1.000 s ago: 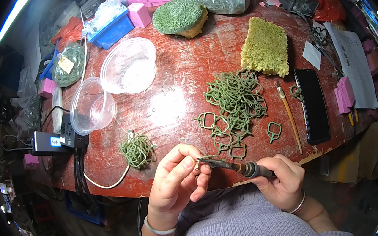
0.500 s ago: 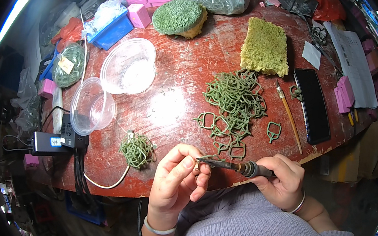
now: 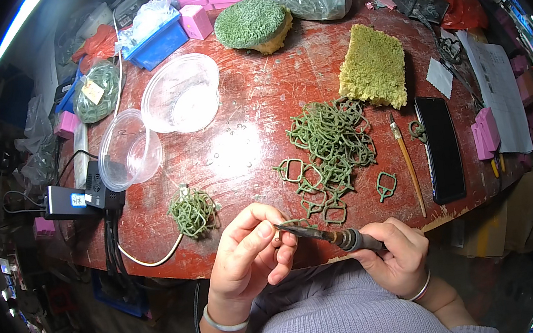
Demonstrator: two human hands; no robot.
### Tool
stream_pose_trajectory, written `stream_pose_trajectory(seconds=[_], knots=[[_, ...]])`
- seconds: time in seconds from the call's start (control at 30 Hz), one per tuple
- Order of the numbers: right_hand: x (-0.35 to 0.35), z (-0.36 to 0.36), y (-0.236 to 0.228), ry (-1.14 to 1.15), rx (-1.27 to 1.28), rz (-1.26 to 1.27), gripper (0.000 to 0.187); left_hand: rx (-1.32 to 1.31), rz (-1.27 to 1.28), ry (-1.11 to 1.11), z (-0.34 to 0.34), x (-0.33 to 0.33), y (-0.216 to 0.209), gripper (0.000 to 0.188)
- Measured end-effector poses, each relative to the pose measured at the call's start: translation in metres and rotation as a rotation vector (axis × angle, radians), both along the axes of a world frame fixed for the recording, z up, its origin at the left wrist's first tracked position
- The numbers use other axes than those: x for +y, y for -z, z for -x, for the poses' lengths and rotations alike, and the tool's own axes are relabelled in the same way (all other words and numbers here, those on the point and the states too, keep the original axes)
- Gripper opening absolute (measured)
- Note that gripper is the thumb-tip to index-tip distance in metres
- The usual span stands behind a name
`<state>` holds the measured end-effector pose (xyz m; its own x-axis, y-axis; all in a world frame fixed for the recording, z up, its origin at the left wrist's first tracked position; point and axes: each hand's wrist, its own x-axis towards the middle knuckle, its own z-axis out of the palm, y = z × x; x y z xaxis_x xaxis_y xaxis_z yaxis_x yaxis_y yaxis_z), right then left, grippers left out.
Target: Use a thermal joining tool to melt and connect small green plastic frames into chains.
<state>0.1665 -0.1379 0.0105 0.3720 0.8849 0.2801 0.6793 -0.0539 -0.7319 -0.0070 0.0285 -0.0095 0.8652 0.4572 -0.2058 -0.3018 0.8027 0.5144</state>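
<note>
Near the front edge of the table, my left hand (image 3: 244,252) is closed, with thumb and forefinger pinching a small green wax-like frame (image 3: 299,221). Part of that piece is hidden by the fingers. My right hand (image 3: 400,255) grips the grey handle of a soldering iron (image 3: 351,240). Its dark tip points left and reaches the piece at my left fingertips; whether they touch I cannot tell. Just beyond my hands is a tangled pile of similar green frames (image 3: 330,140). One single frame (image 3: 386,185) lies to its right. A green cluster (image 3: 193,213) sits left of my left hand.
Two clear plastic bowls (image 3: 154,99) stand at the left, beside a black power adapter (image 3: 70,201) with cables. On the right are a yellow sponge (image 3: 370,68), a wooden-handled brush (image 3: 407,164) and a black phone (image 3: 441,151). A round green-topped sponge (image 3: 252,28) lies far back.
The soldering iron and my right hand have shifted very slightly left. My left hand holds its place, and the things on the table have not moved.
</note>
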Motion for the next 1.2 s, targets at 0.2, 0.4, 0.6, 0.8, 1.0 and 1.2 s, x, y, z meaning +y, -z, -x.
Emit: stream_pose_trajectory(seconds=[0.2, 0.4, 0.6, 0.8, 1.0, 1.2], knots=[[-0.002, -0.001, 0.006, 0.012, 0.007, -0.06, 0.026, 0.011, 0.003, 0.005, -0.001, 0.0, -0.001, 0.015], [-0.002, -0.001, 0.004, 0.004, 0.008, -0.036, 0.027, 0.016, -0.001, 0.001, 0.0, 0.0, -0.001, 0.015], [-0.006, -0.006, 0.0, 0.094, -0.05, -0.038, 0.029, 0.01, 0.0, 0.003, 0.0, 0.0, 0.0, 0.014], [-0.008, -0.046, 0.005, 0.52, -0.376, -0.062, 0.025, 0.0, 0.001, 0.005, -0.001, 0.0, -0.001, 0.014], [-0.004, -0.072, 0.001, 0.574, -0.535, 0.01, 0.022, -0.001, 0.0, 0.003, -0.001, 0.001, 0.0, 0.015], [-0.001, -0.076, -0.002, 0.574, -0.535, 0.048, 0.022, -0.003, -0.001, 0.006, 0.001, 0.001, 0.001, 0.015]])
